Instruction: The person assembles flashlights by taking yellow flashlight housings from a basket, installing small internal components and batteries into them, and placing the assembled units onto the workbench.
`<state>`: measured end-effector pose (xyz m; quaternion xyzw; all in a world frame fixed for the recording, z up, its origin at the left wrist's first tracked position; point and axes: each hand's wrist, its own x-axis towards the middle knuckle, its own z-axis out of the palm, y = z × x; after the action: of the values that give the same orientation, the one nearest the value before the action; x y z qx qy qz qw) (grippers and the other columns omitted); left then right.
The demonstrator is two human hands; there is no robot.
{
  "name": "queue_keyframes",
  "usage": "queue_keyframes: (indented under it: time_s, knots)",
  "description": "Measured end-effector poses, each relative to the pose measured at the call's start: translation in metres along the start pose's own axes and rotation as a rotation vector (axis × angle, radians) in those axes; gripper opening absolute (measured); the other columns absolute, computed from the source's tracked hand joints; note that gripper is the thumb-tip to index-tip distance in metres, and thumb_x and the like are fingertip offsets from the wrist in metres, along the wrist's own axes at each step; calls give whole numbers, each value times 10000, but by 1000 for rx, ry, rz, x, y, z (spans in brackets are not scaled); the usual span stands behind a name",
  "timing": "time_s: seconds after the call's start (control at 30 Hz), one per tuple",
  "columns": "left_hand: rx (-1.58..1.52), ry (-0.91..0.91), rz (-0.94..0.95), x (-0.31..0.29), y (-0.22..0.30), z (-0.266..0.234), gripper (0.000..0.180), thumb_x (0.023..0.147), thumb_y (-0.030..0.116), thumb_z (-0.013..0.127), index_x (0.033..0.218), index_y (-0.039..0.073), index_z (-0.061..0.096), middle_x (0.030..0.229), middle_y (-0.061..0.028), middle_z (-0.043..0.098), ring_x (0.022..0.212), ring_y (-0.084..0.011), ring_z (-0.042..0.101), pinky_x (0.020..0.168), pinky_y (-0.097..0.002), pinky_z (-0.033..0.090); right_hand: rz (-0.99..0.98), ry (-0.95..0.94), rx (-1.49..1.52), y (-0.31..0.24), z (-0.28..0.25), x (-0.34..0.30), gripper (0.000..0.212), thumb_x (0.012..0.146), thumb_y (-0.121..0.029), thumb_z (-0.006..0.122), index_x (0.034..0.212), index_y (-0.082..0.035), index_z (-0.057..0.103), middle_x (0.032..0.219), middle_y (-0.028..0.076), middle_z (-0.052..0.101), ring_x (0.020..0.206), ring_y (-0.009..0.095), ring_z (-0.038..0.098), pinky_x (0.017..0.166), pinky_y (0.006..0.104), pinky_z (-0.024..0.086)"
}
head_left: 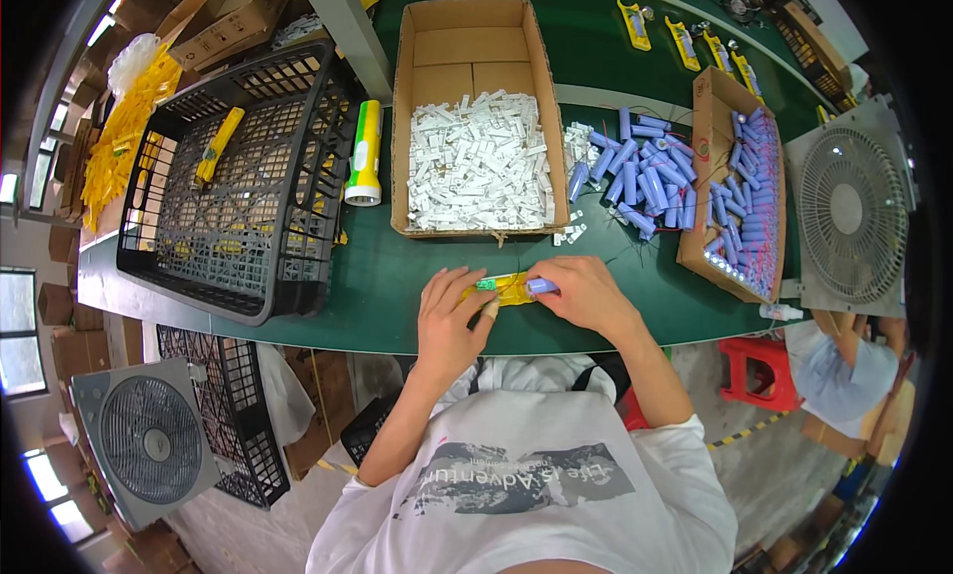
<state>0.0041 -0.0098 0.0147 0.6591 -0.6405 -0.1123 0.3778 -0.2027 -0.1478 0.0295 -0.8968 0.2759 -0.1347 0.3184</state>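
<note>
At the front edge of the green table, my left hand (454, 314) is closed on one end of a yellow flashlight shell (512, 290). A small green circuit board (486, 285) shows beside its fingers. My right hand (586, 294) pinches a purple cylindrical battery (541, 287) at the shell's other end; the fingers partly hide it, and whether it sits inside the shell I cannot tell. Just beyond both hands stands a cardboard box (452, 233) of small white plastic parts (481, 167).
Loose purple batteries (650, 172) with wires are heaped right of the box, beside a carton (730, 266) of more batteries. A yellow-green flashlight (365, 155) and a black crate (260, 294) stand left. A fan (847, 207) is at right. Another person (844, 370) sits beyond a red stool (756, 373).
</note>
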Motion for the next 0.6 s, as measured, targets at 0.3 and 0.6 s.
queue_keyframes:
  time_s: [0.3,0.6]
  knots:
    - [118,-19,-30,11,17,6,124,885,92,764,998,39,759,1188,-101,725,1115,-351,659,1100,-522,475,219,53,298,-4,11,8,183,907,-176,786,1023,-46,731,811,149,722,700,329,697,658,398,535]
    - [6,7,-34,7,13,0,156,825,24,801,963,43,732,1214,-104,721,1164,-357,645,1092,-503,471,240,121,327,-1,21,2,182,907,-161,762,1059,-72,717,867,145,748,774,352,721,698,424,556]
